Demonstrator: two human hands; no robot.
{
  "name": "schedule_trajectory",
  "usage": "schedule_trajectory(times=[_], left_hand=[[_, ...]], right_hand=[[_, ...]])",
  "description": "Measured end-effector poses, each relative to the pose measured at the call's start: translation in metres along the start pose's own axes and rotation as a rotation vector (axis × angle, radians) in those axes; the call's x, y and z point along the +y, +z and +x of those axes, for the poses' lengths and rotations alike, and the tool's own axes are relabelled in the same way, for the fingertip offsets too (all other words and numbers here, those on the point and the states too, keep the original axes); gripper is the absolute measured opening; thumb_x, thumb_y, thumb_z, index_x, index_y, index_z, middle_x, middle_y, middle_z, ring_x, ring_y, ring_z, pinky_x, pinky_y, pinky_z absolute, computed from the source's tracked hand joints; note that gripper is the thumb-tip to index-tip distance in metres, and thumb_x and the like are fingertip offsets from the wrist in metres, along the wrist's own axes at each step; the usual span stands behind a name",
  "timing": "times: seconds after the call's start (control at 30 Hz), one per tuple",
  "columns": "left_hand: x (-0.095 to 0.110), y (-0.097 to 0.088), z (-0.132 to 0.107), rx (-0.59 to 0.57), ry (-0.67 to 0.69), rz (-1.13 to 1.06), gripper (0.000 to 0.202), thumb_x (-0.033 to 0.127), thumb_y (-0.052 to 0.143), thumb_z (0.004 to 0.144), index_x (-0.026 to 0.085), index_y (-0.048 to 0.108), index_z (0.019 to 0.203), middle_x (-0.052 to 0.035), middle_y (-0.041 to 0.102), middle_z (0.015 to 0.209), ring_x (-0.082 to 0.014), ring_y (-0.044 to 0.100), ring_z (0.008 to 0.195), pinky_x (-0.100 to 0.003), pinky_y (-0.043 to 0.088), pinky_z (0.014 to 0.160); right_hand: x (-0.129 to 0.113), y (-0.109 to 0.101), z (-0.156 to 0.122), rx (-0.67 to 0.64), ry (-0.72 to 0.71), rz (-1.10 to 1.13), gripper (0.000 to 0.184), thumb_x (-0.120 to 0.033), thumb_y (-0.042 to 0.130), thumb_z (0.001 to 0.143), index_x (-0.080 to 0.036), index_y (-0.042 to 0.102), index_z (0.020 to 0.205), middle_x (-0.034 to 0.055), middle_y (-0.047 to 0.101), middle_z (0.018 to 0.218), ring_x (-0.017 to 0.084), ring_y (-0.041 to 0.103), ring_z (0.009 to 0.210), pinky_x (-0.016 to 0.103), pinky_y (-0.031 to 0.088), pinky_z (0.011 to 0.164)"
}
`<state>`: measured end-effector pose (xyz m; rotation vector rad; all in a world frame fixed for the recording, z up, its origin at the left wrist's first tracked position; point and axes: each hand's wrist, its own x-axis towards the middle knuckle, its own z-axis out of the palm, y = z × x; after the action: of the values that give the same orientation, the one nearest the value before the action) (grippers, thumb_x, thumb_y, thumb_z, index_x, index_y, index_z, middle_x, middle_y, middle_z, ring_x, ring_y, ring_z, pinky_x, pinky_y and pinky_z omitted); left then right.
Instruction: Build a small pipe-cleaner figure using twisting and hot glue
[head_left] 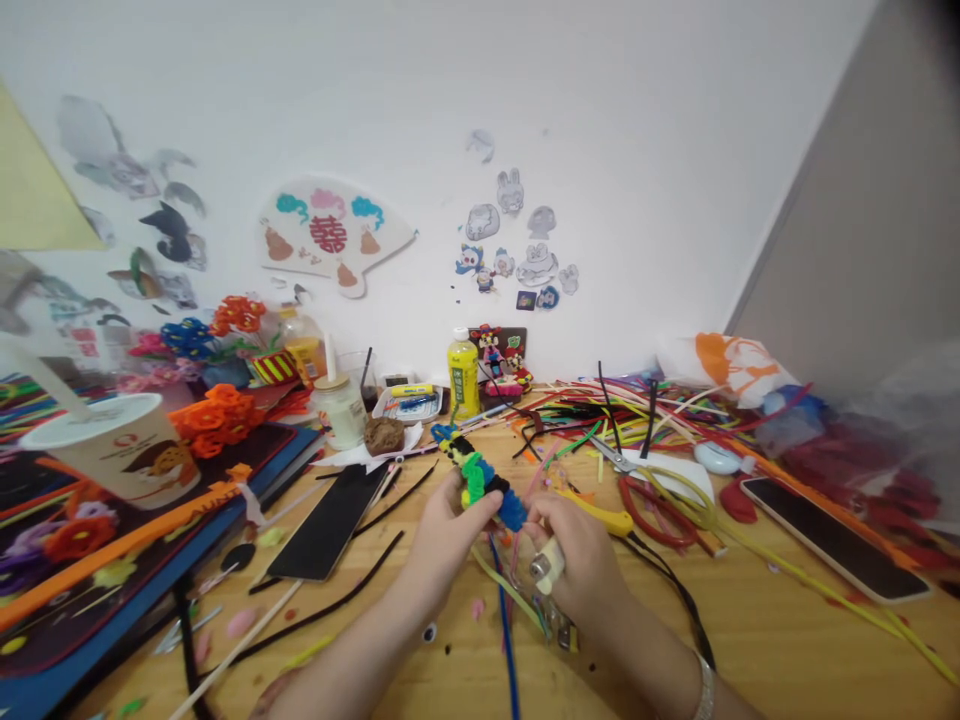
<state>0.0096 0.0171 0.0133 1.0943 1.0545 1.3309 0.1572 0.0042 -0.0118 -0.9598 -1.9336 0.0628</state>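
Observation:
My left hand [450, 520] is closed round a pipe-cleaner figure [480, 478] in blue, green, black and yellow, its thumb pressing on the black part. The figure is tilted, with its top pointing away to the left. At its lower blue end the fingers of my right hand [574, 550] pinch together. Tucked in that same hand is a cream-coloured object with a round metal end [546, 568], whose kind I cannot make out. A blue pipe cleaner [507, 640] runs from below the figure down to the table's near edge.
Right of my hands are yellow-handled pliers [607, 513], red-handled scissors [656, 520] and a phone [832, 540]. A black flat slab [330, 525] lies left. Behind stand a yellow bottle [463, 375], a glass jar [341, 412] and heaped pipe cleaners [570, 405]. A paper cup [120, 450] stands far left.

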Motion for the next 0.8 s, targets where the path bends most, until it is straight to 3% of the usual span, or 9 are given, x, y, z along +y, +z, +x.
schedule_trajectory(times=[0.17,0.33,0.43,0.6,0.8], left_hand=[[0.004,-0.007,0.007,0.063,0.035,-0.136,0.028,0.029,0.071,0.059,0.014,0.058,0.079,-0.0017,0.064,0.069,-0.0152,0.060,0.057,-0.028,0.050,0.054],[0.006,-0.008,0.008,-0.046,-0.036,-0.233,0.029,0.028,0.071,0.060,0.013,0.057,0.081,-0.0022,0.063,0.065,-0.0140,0.059,0.051,-0.026,0.048,0.048],[0.004,-0.004,0.002,-0.098,-0.071,-0.207,0.027,0.027,0.070,0.062,0.014,0.057,0.082,-0.0015,0.063,0.065,-0.0125,0.058,0.051,-0.025,0.048,0.049],[0.005,0.001,-0.005,-0.122,-0.090,-0.191,0.024,0.028,0.069,0.063,0.014,0.057,0.079,-0.0017,0.063,0.067,-0.0126,0.058,0.055,-0.025,0.048,0.053],[0.003,0.000,-0.003,-0.092,-0.070,-0.118,0.027,0.030,0.069,0.062,0.014,0.057,0.080,-0.0015,0.063,0.068,-0.0135,0.058,0.054,-0.027,0.049,0.053]], right_hand=[[-0.002,-0.001,-0.004,0.019,0.016,0.084,0.014,-0.015,0.039,0.081,-0.020,0.052,0.083,0.0060,0.065,0.085,0.016,0.059,0.074,0.026,0.044,0.065],[-0.004,-0.004,-0.004,0.040,0.159,0.128,0.021,-0.022,0.037,0.086,-0.020,0.056,0.075,0.0030,0.064,0.069,0.016,0.060,0.066,0.025,0.043,0.060],[-0.006,-0.005,-0.002,0.062,0.202,0.175,0.014,-0.024,0.044,0.084,-0.020,0.057,0.081,0.0025,0.064,0.071,0.015,0.059,0.063,0.024,0.043,0.058],[-0.008,-0.003,-0.002,0.060,0.161,0.226,0.005,-0.022,0.050,0.081,-0.021,0.055,0.079,0.0015,0.062,0.073,0.014,0.057,0.065,0.024,0.043,0.060],[-0.007,-0.002,-0.002,0.043,0.145,0.233,0.014,-0.021,0.042,0.085,-0.020,0.049,0.073,0.0009,0.056,0.070,0.014,0.053,0.065,0.024,0.040,0.060]])
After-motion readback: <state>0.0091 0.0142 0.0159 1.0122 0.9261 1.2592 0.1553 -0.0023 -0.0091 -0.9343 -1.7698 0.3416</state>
